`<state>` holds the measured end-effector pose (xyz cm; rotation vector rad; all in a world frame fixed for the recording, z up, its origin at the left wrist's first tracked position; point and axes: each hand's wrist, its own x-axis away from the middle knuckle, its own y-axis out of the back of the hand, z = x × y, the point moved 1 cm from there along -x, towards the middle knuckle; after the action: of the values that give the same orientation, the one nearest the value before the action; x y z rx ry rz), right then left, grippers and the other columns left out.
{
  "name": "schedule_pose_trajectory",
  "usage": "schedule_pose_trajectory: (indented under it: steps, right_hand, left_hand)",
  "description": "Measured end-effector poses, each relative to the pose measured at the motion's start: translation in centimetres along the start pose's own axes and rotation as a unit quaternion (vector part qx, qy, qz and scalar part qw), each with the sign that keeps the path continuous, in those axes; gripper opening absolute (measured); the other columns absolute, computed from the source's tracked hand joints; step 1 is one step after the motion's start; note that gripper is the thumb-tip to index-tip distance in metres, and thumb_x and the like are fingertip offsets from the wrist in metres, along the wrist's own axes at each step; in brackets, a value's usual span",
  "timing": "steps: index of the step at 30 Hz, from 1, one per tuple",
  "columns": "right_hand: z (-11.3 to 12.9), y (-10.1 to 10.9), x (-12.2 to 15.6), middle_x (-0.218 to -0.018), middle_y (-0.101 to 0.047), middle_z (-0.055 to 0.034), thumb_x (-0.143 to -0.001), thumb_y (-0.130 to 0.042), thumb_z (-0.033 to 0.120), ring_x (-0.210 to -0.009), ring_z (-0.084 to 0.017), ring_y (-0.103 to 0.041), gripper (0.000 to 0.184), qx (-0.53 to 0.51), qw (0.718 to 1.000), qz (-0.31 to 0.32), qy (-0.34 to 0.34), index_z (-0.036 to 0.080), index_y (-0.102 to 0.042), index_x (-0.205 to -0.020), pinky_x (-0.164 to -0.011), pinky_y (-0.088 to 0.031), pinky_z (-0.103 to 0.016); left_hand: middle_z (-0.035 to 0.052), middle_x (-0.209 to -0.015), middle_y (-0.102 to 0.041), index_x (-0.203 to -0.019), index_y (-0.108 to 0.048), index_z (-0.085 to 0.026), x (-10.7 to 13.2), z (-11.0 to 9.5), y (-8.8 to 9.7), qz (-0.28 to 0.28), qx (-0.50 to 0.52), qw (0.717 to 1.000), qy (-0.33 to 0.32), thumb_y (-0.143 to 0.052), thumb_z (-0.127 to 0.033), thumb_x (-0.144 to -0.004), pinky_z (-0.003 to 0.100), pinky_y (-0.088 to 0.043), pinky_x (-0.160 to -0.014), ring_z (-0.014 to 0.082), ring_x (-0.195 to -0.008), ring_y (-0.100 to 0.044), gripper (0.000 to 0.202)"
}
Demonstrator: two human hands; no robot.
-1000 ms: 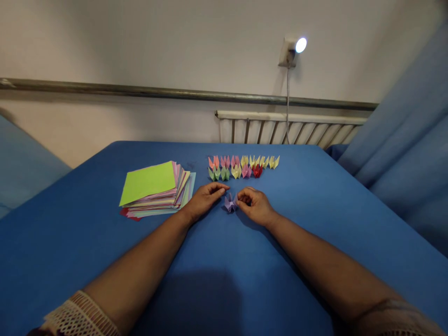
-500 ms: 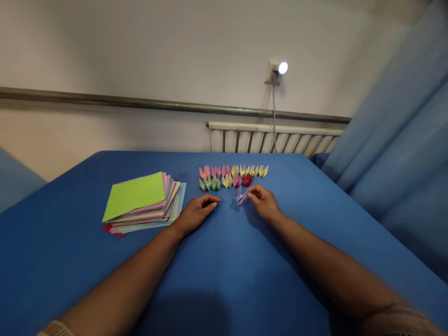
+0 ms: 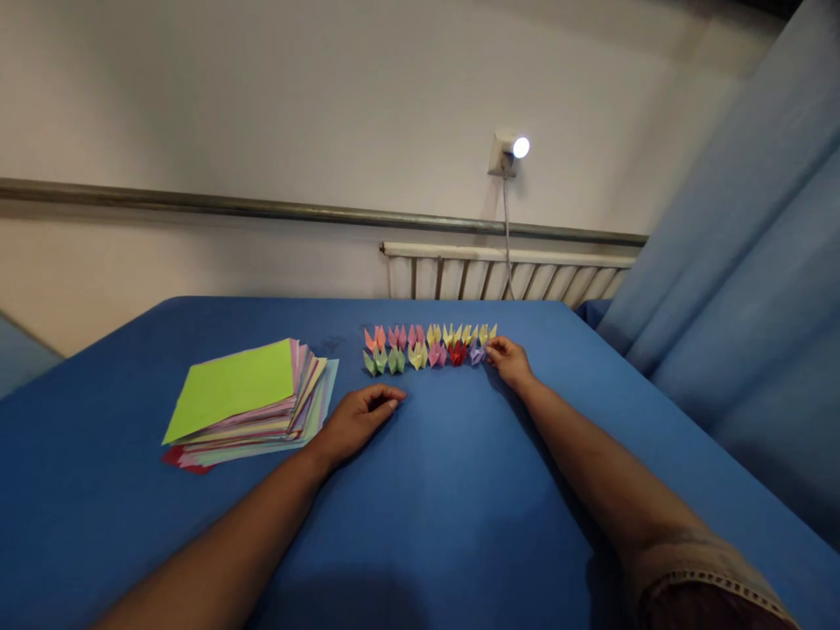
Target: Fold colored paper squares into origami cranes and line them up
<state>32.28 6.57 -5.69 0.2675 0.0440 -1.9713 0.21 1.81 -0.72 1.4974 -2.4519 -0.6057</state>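
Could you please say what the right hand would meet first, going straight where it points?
The right hand would likely meet the purple paper crane ahead first; whether they touch is unclear.

– Can some writing be read on the paper stack [image 3: 262, 426]?
– No. On its green top sheet [image 3: 229, 385] I can read not one word or number.
– And on the folded paper figures [image 3: 437, 354], to the right of the stack?
– Also there, no letter is readable.
– Then maybe on the wall socket [image 3: 497, 156], beyond the stack and to its right?
– It is too small for me; I can read no brand or sign.
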Motion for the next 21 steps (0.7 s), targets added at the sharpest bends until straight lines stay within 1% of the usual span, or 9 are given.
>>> schedule_pose_trajectory:
  steps: [10,16,21]
  right_hand:
    - [-0.7,-0.4,-0.4,-0.061,-0.058,0.0021,-0.063,-0.067,0.039,-0.054,-0.013,-0.052,0.022,0.006,1.0,0.011,0.013,0.019,-0.059,-0.07,-0.056,-0.046,-0.027]
    - [-1.1,-0.3,-0.5,-0.062,-0.058,0.0014,-0.063,-0.065,0.039,-0.056,-0.013,-0.052,0.022,0.011,1.0,-0.001,0.012,0.019,-0.058,-0.071,-0.055,-0.047,-0.027]
    - [-1.1,-0.2,-0.6,-0.062,-0.058,0.0018,-0.063,-0.065,0.04,-0.056,-0.012,-0.051,0.023,0.012,1.0,0.003,0.012,0.02,-0.058,-0.069,-0.055,-0.046,-0.026]
  left_hand:
    - [0.0054,-0.102,-0.07,-0.095,-0.068,-0.019,0.0,-0.2,0.0,-0.001,-0.009,1.0,0.003,-0.058,-0.045,-0.079,0.039,-0.044,-0.096,0.0229,-0.1,-0.062,0.032]
    - [0.0059,-0.101,-0.07,-0.093,-0.068,-0.018,0.1,-0.5,0.0,-0.011,-0.013,1.0,0.008,-0.059,-0.046,-0.077,0.04,-0.044,-0.097,0.0233,-0.1,-0.062,0.033]
    - [0.0057,-0.102,-0.07,-0.094,-0.068,-0.019,0.0,-0.5,0.1,-0.004,-0.021,1.0,0.003,-0.058,-0.047,-0.078,0.04,-0.044,-0.097,0.0234,-0.101,-0.062,0.034]
